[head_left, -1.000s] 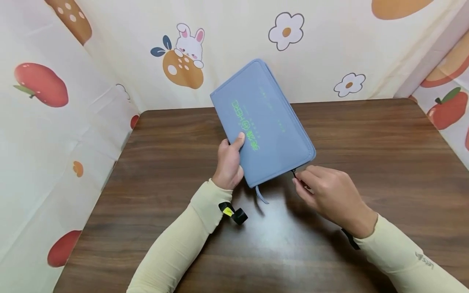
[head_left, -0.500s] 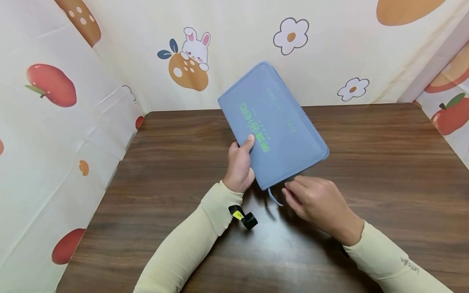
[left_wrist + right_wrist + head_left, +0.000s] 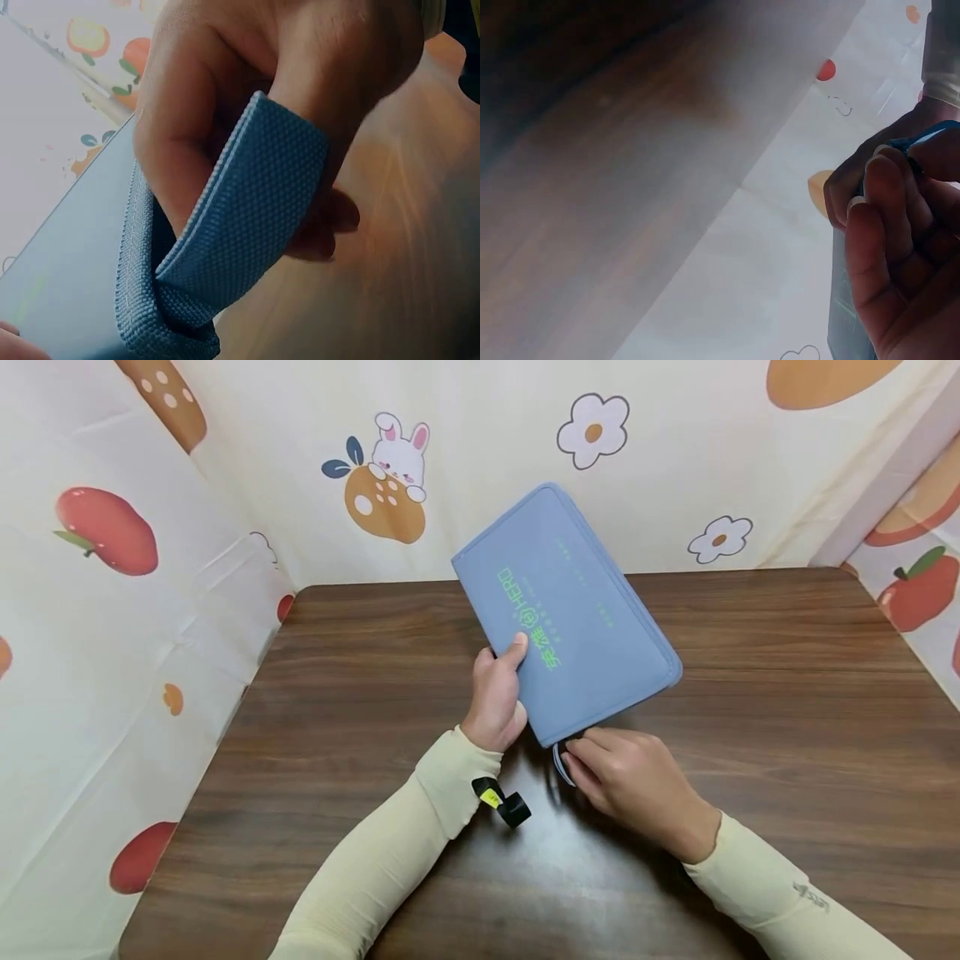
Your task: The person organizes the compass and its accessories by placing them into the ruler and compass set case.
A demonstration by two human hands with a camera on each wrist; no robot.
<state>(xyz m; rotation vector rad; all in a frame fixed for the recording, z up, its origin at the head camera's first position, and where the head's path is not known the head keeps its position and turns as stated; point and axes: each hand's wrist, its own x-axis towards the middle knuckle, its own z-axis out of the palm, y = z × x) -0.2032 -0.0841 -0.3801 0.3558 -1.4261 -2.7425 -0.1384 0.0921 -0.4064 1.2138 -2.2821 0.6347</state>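
A flat blue zip case (image 3: pixel 592 618) with green lettering, marked HERO, hangs tilted above the table. My left hand (image 3: pixel 497 697) grips its left edge, thumb across the cover and fingers behind, out of sight. At the case's lower edge, my right hand (image 3: pixel 637 777) pinches the small dark zipper pull (image 3: pixel 573 740), mostly hidden by the fingertips. Close beside those fingers a blue loop strap (image 3: pixel 561 767) hangs from the bottom corner. The left wrist view shows this woven strap (image 3: pixel 247 202) large, against the right hand's fingers (image 3: pixel 176 150).
Underneath lies a brown wood-grain table (image 3: pixel 337 693). Pale curtains (image 3: pixel 487 410) printed with fruit, flowers and a rabbit stand behind and along both sides. A black wrist strap (image 3: pixel 502 802) sits on the left sleeve.
My right hand has slid left along the case's lower edge with the zipper pull, reaching the loop strap. The left hand keeps its grip; case and left hand sit slightly further right in view.
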